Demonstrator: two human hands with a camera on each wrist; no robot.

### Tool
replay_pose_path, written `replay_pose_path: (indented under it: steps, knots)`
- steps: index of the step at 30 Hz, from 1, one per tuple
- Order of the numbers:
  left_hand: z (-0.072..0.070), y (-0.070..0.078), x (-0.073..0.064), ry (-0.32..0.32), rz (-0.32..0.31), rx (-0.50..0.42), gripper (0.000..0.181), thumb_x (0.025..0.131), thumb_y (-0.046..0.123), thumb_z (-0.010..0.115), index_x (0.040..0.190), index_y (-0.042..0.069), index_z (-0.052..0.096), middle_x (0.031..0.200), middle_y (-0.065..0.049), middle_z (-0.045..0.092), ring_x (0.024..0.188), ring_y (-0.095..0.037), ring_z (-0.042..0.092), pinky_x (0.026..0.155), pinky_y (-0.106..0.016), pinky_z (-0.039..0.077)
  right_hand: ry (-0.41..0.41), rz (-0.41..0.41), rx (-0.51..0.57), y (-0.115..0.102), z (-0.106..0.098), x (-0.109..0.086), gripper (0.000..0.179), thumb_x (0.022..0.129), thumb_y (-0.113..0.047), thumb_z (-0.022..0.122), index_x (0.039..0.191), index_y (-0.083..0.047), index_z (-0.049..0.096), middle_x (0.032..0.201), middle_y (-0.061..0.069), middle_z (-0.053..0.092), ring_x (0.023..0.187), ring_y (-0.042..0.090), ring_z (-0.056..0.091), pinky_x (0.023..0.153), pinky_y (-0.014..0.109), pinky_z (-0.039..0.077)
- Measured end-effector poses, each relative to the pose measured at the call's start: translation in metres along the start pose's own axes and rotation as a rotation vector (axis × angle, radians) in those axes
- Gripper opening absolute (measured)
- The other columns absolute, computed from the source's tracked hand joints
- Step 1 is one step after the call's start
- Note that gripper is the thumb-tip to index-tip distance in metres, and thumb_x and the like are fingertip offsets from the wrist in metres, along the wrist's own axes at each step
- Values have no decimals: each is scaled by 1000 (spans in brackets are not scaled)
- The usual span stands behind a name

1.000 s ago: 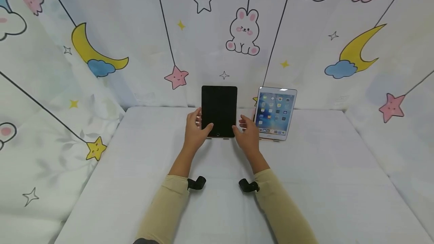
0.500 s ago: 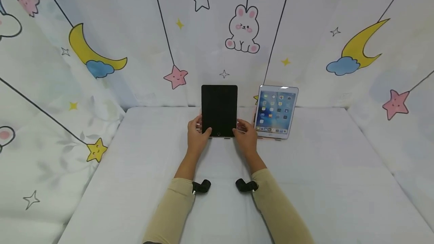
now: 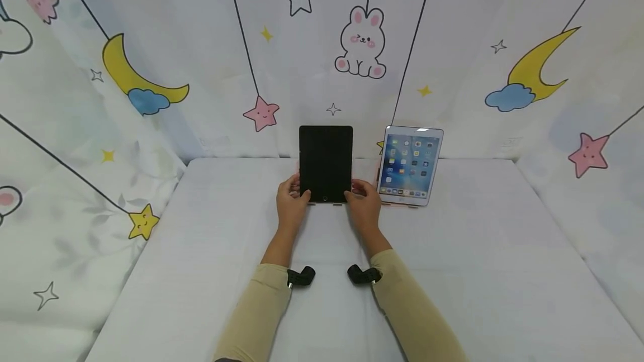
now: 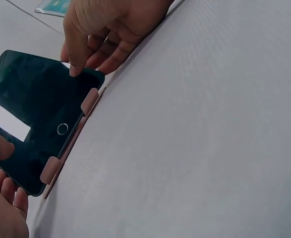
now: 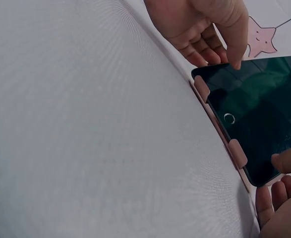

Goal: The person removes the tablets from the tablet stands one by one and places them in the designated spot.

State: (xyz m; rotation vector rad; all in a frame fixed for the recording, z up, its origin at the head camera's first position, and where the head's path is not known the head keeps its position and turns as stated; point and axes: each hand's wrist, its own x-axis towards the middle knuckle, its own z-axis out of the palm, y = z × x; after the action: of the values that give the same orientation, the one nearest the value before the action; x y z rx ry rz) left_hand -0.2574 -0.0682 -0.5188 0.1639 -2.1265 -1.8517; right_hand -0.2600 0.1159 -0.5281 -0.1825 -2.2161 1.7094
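A tablet with a black, dark screen leans upright at the back of the table. Its lower edge sits in the two lips of a pink stand, seen best in the wrist views. My left hand grips the tablet's lower left side, thumb on the front and the other fingers at the edge and behind. On the lower right side my right hand pinches it the same way. The fingertips behind the tablet are hidden. In the right wrist view, the round home button shows between the hands.
Close to the right hand a white tablet with a lit screen of icons leans on another stand, slightly tilted. White cloth covers the table. Behind it hangs a backdrop printed with stars, moons and rabbits.
Both hands have moved in from around the dark tablet and now hold its lower sides. The right fingers have come in against its edge. The dark tablet stays in place.
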Motion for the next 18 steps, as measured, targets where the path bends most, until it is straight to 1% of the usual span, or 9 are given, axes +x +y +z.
replay_pose_path:
  steps: [5,10,12,14,18]
  knots:
    - [4,-3,1,66,-6,-12,48,86,-7,69,133,3,65,120,-15,61,110,-25,57,96,-37,51,-1,17,-9,0,2,0,36,86,-4,77,121,-5,70,116,15,66,107,30,66,98,45,55]
    - [6,-6,2,121,32,-18,48,81,-14,66,126,4,70,113,-15,65,105,-27,61,88,-28,54,27,34,-19,-2,7,1,36,84,-1,78,120,-2,69,108,17,66,98,29,65,92,42,55]
    - [6,-7,3,125,50,-30,48,81,-15,65,125,3,71,112,-17,66,104,-29,62,87,-27,55,40,35,-33,-2,9,1,36,85,0,77,120,-1,69,107,17,66,97,29,65,90,41,55]
    - [5,-7,3,115,61,-40,48,81,-15,64,126,3,71,112,-19,66,104,-30,62,88,-28,55,49,35,-44,-2,10,2,36,85,0,76,120,-1,68,108,17,67,97,29,65,91,41,55]
    - [3,-9,3,96,59,-55,49,84,-16,62,128,4,70,115,-19,65,105,-30,61,88,-26,53,52,32,-38,-1,13,2,36,85,2,76,120,-1,68,108,17,68,97,29,66,91,41,55]
